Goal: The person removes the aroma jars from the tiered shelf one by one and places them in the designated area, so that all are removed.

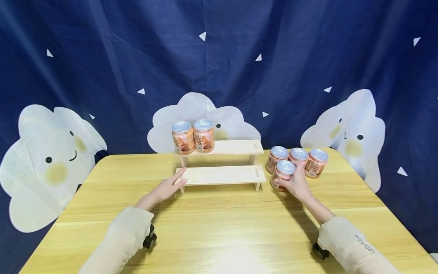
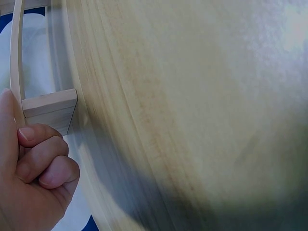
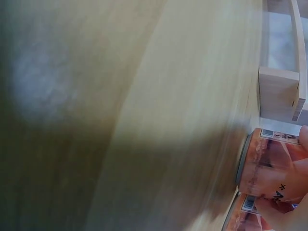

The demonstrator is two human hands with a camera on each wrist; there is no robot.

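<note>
Navy cloth (image 1: 232,23) printed with white clouds (image 1: 51,156) hangs behind the yellow wood-grain surface (image 1: 212,217) as I look on. Bent round the side of a squat, orange-and-pink front jar (image 1: 282,176) with a silver lid, the person's right hand (image 1: 299,185) holds it between thumb and fingers. The front jar stands about upright toward the surface's back right corner; whether its base touches the wood I cannot tell. Its long axis is vertical, and the long, pale wooden lower shelf (image 1: 222,176) lies just to its left, running sideways, so I judge that narrow gap at the shelf's right end to matter most. The right hand is plainly the nearer one to the jar. At the opposite end, the left hand (image 1: 166,188) grips the board with finger and thumb, its other fingers folded beside a short wooden leg (image 2: 50,108). Farther out, three matching jars (image 1: 298,154) cluster behind and right of the held one. Along the back edge, a pale upper shelf (image 1: 236,147) carries a left jar (image 1: 183,139) and a right jar (image 1: 203,137) at its left end.
</note>
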